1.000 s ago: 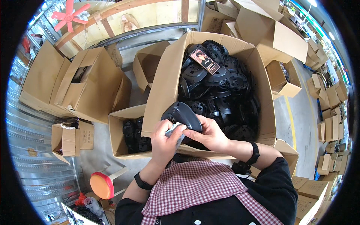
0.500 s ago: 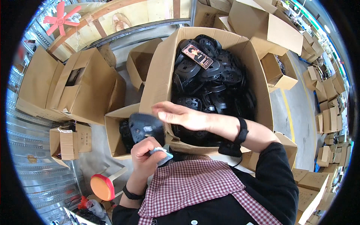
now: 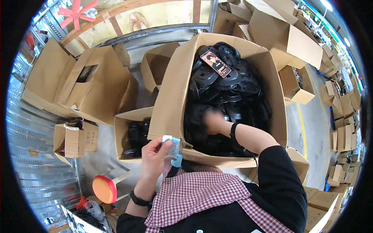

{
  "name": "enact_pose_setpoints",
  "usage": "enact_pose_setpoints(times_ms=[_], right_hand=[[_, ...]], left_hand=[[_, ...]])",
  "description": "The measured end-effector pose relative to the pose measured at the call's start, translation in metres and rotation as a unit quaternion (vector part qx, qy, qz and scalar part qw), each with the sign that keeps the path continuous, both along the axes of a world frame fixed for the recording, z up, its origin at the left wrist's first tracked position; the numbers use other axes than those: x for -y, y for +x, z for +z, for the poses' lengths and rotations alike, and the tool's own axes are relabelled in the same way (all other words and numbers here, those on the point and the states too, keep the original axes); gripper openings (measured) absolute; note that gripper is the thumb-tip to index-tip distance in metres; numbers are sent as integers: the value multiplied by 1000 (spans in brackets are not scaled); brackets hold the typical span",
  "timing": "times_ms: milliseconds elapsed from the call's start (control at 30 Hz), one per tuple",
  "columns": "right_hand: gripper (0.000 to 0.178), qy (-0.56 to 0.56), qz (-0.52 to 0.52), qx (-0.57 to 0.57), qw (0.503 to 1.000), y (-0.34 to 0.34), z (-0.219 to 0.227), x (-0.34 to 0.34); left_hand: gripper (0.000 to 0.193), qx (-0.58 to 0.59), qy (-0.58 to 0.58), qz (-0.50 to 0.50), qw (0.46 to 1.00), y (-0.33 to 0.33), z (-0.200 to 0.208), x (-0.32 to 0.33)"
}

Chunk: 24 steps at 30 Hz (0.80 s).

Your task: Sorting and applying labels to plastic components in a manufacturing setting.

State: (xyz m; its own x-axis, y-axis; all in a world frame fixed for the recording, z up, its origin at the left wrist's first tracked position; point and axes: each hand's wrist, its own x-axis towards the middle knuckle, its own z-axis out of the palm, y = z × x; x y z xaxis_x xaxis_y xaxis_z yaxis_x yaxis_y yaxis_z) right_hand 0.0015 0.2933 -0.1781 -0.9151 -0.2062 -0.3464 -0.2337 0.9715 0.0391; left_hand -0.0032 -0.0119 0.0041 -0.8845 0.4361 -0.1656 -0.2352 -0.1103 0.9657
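Note:
My left hand (image 3: 152,157) is closed, with thumb and fingers pinching a small light-blue and white label (image 3: 173,146) in front of my chest. A blue piece (image 3: 177,160) hangs just beneath it. My right hand (image 3: 214,121) reaches into the large cardboard box (image 3: 168,93) over a heap of black molded plastic parts (image 3: 229,82). Motion smears its fingers, so whether they grip anything is unclear. On top of the heap lies a phone (image 3: 216,64) with its screen lit. To the left, a smaller carton (image 3: 121,134) contains more black parts (image 3: 136,136).
Open cartons stand on the left (image 3: 91,91) and behind (image 3: 157,66). A round orange-topped stool (image 3: 104,189) is at lower left. A pink fan (image 3: 76,14) hangs at upper left. Stacked boxes (image 3: 344,128) line the right, beyond a yellow floor line (image 3: 302,124).
The black plastic part that was beside my left hand, over the smaller carton, has left my hands. My right hand has swung right and down into the large box. The label stays in my left hand.

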Motion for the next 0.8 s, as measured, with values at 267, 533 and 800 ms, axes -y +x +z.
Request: enact_pose_setpoints(times_ms=[267, 533, 800], right_hand=[[20, 73, 97, -183, 975, -14, -33, 12], [21, -682, -305, 38, 663, -14, 107, -15], [25, -815, -236, 65, 524, 55, 190, 33]], left_hand=[[18, -22, 30, -1, 999, 1, -1, -2], [15, -5, 26, 0, 1000, -1, 2, -12], [12, -111, -45, -39, 992, -6, 2, -35]])
